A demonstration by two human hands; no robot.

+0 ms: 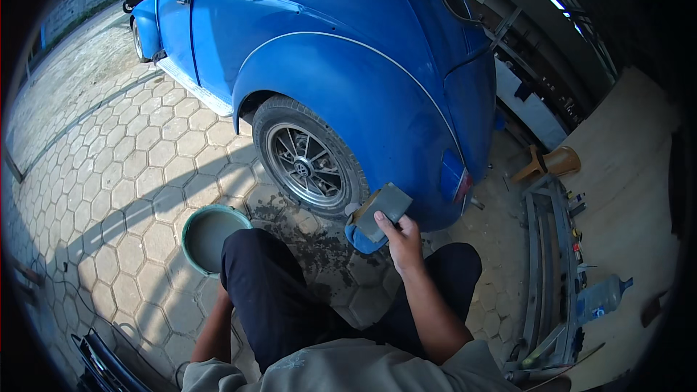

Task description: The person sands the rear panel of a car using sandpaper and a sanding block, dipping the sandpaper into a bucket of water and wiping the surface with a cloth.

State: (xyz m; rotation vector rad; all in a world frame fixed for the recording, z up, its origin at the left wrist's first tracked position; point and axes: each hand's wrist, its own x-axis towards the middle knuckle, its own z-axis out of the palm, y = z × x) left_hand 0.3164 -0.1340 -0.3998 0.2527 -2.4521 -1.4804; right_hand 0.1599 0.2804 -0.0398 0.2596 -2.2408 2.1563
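Pinched between thumb and fingers of my right hand (403,242) is a folded grey sheet (384,212), apparently sandpaper, with a brownish underside. It is held near the lower rear fender (348,92) of a blue Volkswagen Beetle, right of the rear wheel (305,160). Just below the sheet shows a blue item (364,240), partly covered by it; whether my hand holds that too is unclear. My left forearm goes down beside my left knee, which hides the left hand. By that knee stands a green-rimmed bucket (188,250) of murky grey liquid.
Wet patches (321,250) darken the hexagonal pavers below the fender. At right stand a metal frame (536,261) with small items along it, a brown plastic stool (555,162) and a large clear water bottle (601,299). A dark object (109,359) and a cable lie lower left.
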